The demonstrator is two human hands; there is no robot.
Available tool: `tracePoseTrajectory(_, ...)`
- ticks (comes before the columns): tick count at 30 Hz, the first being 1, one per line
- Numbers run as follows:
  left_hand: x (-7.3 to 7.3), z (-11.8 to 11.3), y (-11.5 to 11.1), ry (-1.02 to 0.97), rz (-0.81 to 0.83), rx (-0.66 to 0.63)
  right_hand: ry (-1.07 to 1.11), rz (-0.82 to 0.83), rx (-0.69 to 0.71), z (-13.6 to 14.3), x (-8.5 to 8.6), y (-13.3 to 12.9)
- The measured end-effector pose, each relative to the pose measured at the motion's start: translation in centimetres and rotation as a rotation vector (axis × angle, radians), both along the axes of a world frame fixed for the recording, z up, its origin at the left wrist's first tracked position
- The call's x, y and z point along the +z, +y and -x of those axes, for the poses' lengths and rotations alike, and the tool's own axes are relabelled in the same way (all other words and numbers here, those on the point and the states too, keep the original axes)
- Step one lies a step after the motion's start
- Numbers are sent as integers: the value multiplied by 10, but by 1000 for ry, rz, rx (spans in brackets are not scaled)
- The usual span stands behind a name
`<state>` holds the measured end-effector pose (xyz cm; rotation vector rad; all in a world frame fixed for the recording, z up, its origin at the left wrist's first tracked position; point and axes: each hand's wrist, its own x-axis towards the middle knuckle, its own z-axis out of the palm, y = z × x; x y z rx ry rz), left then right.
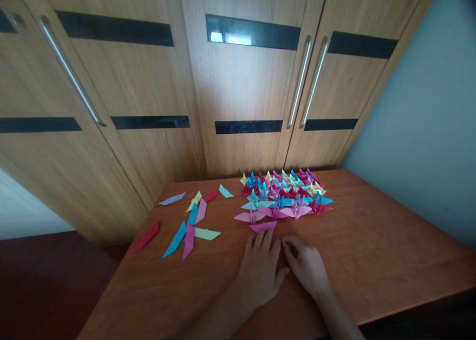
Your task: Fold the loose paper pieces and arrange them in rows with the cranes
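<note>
Okay, left hand (260, 270) palm down on the brown table (379, 241), fingers extended and slightly apart, thumb out wide; fingertips at the near edge of a magenta folded paper (263, 226), no grip seen. Right hand (307, 268) just beside it, fingers curled, thumb and index drawn in narrow near the left index finger; can't tell if anything's pinched. Magenta paper lies directly in front of the packed rows of multicolored paper cranes (275, 212). Table's left side: loose folded papers (174, 240) in blue, red, pink, green, yellow, lavender, some touching, others apart. Wooden cabinet (245, 82) behind, pale wall (420, 132) at right.
</note>
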<state>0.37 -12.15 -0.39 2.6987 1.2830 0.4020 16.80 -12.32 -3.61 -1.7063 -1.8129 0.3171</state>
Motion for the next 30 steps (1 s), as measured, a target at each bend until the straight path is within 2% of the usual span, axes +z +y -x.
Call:
tracePoseTrajectory(23,0,0,1,-2,-15,30,13,8,-1,0,2,-1)
tracePoseTrajectory(30,5,2,-2,-27,-13,19,3,-12,-7,0,2,0)
